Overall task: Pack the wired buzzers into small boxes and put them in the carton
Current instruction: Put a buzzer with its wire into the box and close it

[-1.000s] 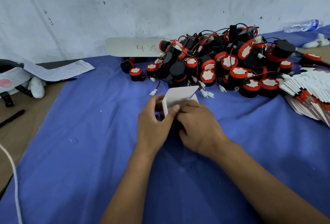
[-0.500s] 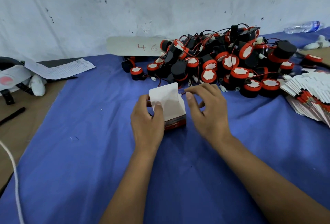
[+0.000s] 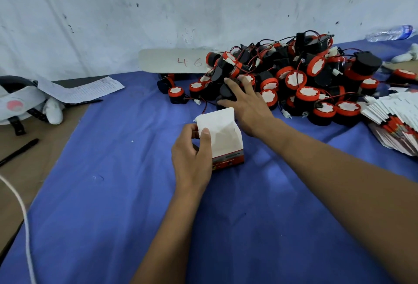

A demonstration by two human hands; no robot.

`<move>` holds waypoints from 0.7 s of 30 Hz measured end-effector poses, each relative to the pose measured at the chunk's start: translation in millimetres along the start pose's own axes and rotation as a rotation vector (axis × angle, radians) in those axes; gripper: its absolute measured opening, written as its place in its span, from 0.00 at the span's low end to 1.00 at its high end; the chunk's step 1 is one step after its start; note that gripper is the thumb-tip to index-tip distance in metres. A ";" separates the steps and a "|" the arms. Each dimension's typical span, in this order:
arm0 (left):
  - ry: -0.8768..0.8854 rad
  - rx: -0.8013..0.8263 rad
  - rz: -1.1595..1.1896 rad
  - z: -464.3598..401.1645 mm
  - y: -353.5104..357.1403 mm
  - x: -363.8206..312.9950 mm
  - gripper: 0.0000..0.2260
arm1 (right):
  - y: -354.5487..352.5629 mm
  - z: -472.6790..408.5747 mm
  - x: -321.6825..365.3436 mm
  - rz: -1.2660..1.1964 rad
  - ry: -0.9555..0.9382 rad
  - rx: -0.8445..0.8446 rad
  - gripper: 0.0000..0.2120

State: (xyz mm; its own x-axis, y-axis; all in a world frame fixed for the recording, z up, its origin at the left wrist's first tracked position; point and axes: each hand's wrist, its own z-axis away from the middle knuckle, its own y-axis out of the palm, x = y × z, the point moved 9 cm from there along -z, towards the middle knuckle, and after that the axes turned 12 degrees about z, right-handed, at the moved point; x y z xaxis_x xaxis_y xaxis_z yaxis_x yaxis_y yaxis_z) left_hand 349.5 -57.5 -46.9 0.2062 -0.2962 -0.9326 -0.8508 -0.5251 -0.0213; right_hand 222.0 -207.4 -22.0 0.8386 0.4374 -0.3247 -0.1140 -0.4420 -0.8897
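A small white box (image 3: 222,135) with a red printed base stands open on the blue cloth at the centre. My left hand (image 3: 192,154) grips its left side, thumb on the front wall. My right hand (image 3: 245,101) reaches past the box into the near left edge of a big pile of black and red wired buzzers (image 3: 305,80). Its fingers curl round a black buzzer (image 3: 227,92) there. The carton is out of view.
A stack of flat folded boxes (image 3: 393,123) lies at the right edge. A pale board marked "46" (image 3: 176,61) leans on the wall behind the pile. At the left are a helmet-like object (image 3: 15,100), a printed sheet (image 3: 83,89) and a black pen (image 3: 19,151).
My right hand left the box and moved forward into the buzzer pile, closing on a black buzzer. The left hand keeps holding the opened box upright.
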 end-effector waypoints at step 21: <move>0.025 0.031 -0.001 -0.1 1.6 -0.8 0.07 | -70.1 116.4 -48.9 -1.835 0.390 -0.492 0.09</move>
State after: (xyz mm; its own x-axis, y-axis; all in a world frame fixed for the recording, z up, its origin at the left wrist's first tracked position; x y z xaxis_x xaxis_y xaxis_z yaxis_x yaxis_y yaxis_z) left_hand 348.0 -58.2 -46.2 0.2187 -0.3153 -0.9234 -0.8648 -0.5010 -0.0338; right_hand 127.0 -106.6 18.9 -0.1941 0.4105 0.8910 0.9807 0.1025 0.1664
